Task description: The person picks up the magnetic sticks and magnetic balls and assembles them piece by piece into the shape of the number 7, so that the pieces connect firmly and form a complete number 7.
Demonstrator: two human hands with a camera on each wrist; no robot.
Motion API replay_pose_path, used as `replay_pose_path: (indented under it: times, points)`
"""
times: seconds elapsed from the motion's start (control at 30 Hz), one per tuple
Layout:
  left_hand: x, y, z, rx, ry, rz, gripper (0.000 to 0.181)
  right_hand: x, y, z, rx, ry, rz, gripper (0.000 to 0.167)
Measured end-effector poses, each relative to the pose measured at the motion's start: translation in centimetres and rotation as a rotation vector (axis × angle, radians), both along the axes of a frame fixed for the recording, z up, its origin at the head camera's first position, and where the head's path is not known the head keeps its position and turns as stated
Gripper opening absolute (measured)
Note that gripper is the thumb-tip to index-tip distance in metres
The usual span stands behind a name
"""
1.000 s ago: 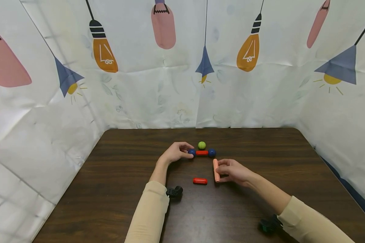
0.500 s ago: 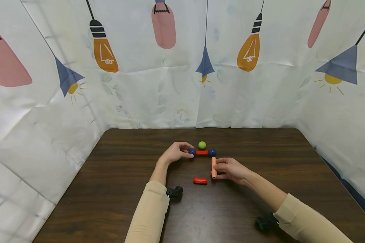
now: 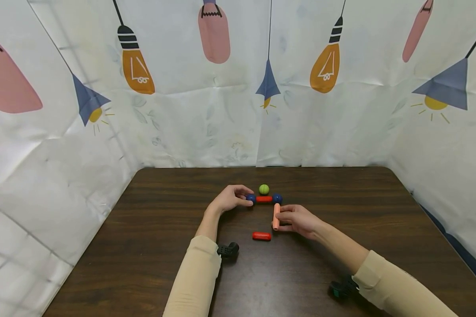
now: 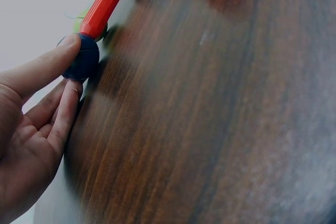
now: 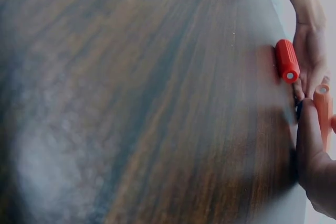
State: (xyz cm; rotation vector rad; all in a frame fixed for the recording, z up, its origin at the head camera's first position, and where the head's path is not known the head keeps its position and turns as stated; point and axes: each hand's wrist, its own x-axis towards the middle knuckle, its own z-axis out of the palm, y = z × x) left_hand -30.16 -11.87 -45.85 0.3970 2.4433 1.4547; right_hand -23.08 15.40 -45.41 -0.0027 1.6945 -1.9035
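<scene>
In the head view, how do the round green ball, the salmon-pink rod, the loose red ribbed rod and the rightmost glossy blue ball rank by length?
Largest to smallest:
Salmon-pink rod
Loose red ribbed rod
Round green ball and rightmost glossy blue ball: too alike to rank.

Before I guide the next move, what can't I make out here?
Head: whether the salmon plastic rod touches the right blue plastic ball; too small to tell.
Left wrist: much of the yellow-green ball, behind the red ridged plastic rod nearest it.
Right wrist: part of the right hand, cut off by the right edge.
</scene>
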Motion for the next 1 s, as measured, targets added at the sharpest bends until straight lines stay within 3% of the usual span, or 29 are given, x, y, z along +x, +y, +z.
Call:
replay_pose_path:
  times: [0.47, 0.8, 1.0]
  points:
    - [-0.09, -0.01, -0.15, 0.003, -0.001, 0.006, 0.031, -0.48, -0.42, 0.04, -0.045, -0.025, -0.006, 0.058]
    - [-0.06, -0.08, -0.13, 0.002, -0.002, 0.01, 0.031, -0.7, -0.85, 0.01, -0.007, -0.03, -0.038, 0.054]
    - [-0.15, -0.04, -0.16, 0.003, -0.002, 0.008, 0.031, -0.62, -0.98, 0.04, -0.003, -0.024, -0.014, 0.048]
